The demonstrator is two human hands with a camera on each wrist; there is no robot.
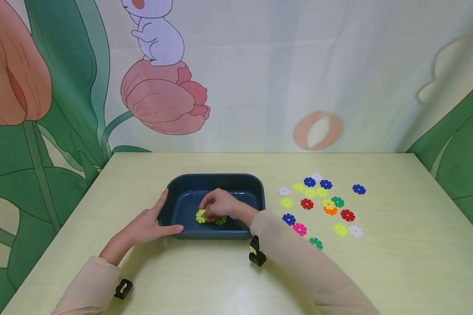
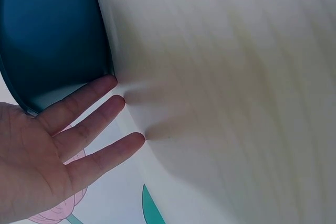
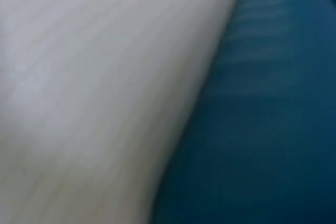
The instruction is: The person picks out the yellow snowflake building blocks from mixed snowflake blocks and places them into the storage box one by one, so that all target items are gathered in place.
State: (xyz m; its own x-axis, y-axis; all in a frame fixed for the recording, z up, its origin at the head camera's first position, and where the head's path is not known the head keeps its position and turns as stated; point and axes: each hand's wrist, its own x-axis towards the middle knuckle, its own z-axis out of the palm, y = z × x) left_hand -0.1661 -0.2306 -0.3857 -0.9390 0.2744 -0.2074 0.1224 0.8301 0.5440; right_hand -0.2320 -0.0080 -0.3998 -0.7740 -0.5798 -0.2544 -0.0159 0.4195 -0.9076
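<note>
A dark blue rectangular bin (image 1: 217,235) stands on the table. My left hand (image 1: 146,225) rests against its left end, fingers straight along the outside and thumb at the front corner; the left wrist view shows these spread fingers (image 2: 94,129) at the bin's wall. Inside the bin, my right hand (image 1: 222,203) has curled fingers and pinches a yellow-green plastic snowflake disc (image 1: 200,216) near the floor. Another yellow-green disc (image 1: 220,220) lies just under that hand, partly covered. In the right wrist view only the bin's outer wall (image 3: 257,129) and the table show, without the hand.
Loose snowflake discs lie scattered right of the bin: blue (image 1: 289,219), red (image 1: 307,204), pink (image 1: 300,229), green (image 1: 315,243), white (image 1: 355,231), yellow (image 1: 340,229) and an orange one (image 1: 330,211) partly under a yellow one. A printed curtain (image 1: 244,87) hangs behind the table.
</note>
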